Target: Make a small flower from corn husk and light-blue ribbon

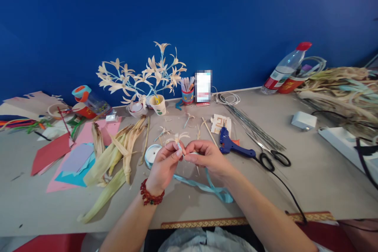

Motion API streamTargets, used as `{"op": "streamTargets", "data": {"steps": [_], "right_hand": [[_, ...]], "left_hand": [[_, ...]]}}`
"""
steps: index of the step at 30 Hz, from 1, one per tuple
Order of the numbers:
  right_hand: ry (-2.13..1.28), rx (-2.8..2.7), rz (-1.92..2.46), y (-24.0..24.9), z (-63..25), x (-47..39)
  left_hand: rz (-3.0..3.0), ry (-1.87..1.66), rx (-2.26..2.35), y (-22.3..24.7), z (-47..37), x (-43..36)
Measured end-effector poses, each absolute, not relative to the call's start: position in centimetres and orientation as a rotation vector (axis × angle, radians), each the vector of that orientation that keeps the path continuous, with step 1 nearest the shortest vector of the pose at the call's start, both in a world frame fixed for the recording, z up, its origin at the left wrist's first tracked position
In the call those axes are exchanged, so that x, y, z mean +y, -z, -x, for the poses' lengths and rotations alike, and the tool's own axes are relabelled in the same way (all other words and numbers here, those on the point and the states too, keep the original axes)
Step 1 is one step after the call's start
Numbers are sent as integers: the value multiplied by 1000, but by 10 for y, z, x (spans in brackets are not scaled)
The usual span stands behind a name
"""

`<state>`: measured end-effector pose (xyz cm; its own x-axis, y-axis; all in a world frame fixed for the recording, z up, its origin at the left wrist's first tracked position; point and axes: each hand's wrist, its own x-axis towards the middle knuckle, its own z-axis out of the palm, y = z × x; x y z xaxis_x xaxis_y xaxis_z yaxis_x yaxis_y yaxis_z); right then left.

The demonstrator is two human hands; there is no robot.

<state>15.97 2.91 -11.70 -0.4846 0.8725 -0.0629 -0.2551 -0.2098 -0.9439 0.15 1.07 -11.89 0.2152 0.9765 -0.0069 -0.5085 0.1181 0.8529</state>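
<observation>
Between the fingertips of my left hand (167, 160) is the stem of a pale corn-husk flower (178, 138), petals up. My right hand (206, 156) pinches light blue tape at that stem, close against the left fingers. The tape (217, 193) trails down in a loop on the table and runs left to its roll (152, 152), partly behind my left hand. Just beyond my hands lie small loose husk flowers (189, 116). Right of my right hand rest a blue glue gun (228, 141) and black-handled scissors (274, 155).
A paper cup (158, 104) with finished husk flowers (150, 71) stands at the back, near a phone (203, 86). Corn husks (110, 177) and coloured paper (53, 151) lie left. Thin wires (256, 124), a bottle (285, 71) and a power strip (348, 153) are right.
</observation>
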Motion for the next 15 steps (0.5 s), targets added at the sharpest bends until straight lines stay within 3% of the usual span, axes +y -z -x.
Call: {"op": "streamTargets", "data": {"steps": [10, 15], "right_hand": [[-1189, -1593, 923, 115, -161, 28], [-1259, -1592, 913, 113, -161, 30]], "left_hand": [[-1006, -1361, 948, 127, -2, 9], [-939, -1352, 873, 123, -3, 10]]}}
